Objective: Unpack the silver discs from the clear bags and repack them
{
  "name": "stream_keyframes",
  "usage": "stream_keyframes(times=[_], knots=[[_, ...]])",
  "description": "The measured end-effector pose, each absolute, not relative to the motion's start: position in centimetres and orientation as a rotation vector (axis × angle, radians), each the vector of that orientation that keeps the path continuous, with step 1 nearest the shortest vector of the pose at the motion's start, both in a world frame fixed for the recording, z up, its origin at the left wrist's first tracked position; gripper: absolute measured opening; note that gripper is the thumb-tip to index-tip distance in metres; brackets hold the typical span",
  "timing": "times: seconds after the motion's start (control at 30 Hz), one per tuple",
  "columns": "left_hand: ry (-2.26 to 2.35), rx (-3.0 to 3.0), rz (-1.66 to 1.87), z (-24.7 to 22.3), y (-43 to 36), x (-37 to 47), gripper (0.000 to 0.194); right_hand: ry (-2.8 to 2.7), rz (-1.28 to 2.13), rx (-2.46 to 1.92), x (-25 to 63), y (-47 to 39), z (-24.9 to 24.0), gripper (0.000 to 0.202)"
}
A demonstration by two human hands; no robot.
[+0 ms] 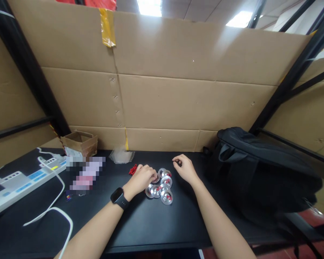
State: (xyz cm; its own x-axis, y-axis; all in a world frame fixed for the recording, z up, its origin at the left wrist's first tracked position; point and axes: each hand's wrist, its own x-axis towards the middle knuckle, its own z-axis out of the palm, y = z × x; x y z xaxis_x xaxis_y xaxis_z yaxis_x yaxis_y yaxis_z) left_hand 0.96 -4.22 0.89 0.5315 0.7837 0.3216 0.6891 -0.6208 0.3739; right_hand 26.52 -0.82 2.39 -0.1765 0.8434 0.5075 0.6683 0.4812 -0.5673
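Observation:
Several small silver finger cymbals, round with raised centres and red cord at their middles, lie grouped and partly overlapping on the black table. My left hand, a dark watch on its wrist, reaches over their left side. Its fingers are curled down around the edge of one cymbal, which they partly hide. Beside that hand, to its left, is a small heap of knotted red cord. My right hand hovers right of the cymbals, fingers loosely bent, thumb and forefinger apart, with nothing visible in it.
A black bag fills the table's right side. To the left lie a white power strip and a loose white cable. An open cardboard box and a clear plastic bag stand near the cardboard wall.

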Motion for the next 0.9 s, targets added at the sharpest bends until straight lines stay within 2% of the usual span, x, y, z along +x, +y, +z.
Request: stream_keyframes(times=[0.2,0.33,0.4,0.53,0.63,0.8,0.9], knots=[[1.274,2.383,0.841,1.5,-4.1,-0.2,0.014,-2.036,0.5,-1.009,23.3,-3.0,2.8,0.02],[1.087,2.065,1.085,1.8,-3.8,-0.3,0.015,-2.04,0.608,-0.89,21.3,-4.1,2.6,0.052],[0.942,1.862,1.184,1.6,-3.6,0.2,0.016,-2.01,0.621,-0.874,20.5,-4.5,2.5,0.059],[0.774,1.617,1.226,1.3,-3.5,1.1,0.022,-1.955,0.639,-0.9,19.8,-4.8,2.5,0.049],[0.752,1.626,1.226,1.4,-3.7,1.3,0.022,-1.938,0.71,-0.889,20.0,-4.7,2.7,0.05],[1.065,1.937,1.348,2.5,-4.4,1.4,0.003,-2.002,0.647,-0.89,20.4,-4.3,2.8,0.049],[1.241,2.155,1.374,3.1,-4.2,0.5,0.009,-1.972,0.57,-0.972,21.3,-3.5,2.6,0.047]])
